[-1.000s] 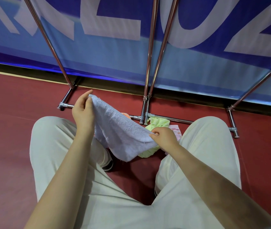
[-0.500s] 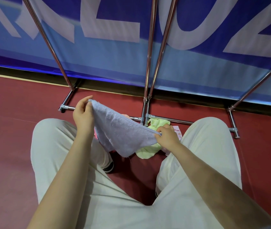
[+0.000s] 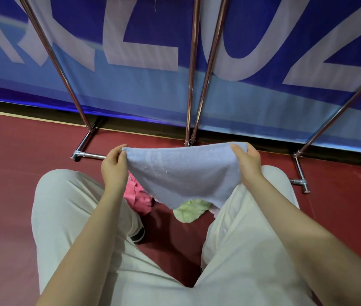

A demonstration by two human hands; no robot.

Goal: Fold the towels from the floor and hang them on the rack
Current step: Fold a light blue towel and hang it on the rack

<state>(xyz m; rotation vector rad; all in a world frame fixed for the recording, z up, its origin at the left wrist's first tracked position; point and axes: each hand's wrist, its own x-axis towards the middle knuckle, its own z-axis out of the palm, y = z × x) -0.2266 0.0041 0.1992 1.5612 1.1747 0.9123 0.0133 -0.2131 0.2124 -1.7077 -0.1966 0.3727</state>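
The blue towel [image 3: 181,173] is up in the air, stretched wide between both hands above the squatting person's knees! Its long axis runs left to right, its top edge nearly level and sagging a touch in the middle, facing the rack, while the lower part droops toward the person and tapers to a ragged point low between the legs.

The left hand [image 3: 114,168] pinches the towel's upper left corner, thumb and fingers [image 3: 121,154] curled over the cloth. The right hand [image 3: 249,162] grips the upper right corner the same way, its thumb lying on the near face and the fingers [image 3: 251,151] tucked behind. So the cloth hangs between and below the two grips, both corners clamped, nothing slack at the top.

Down on the red floor [image 3: 20,184], partly covered by the hanging cloth, lie a pink towel [image 3: 138,196] just beside the left knee and a green towel [image 3: 189,212] peeking out under the blue one's lowest point. A scrap of pale pink cloth [image 3: 213,212] shows by the right leg.

Beyond the hands stands the chrome rack [image 3: 191,85], its slanted tubes rising in front of a blue banner [image 3: 144,93] with big white letters.
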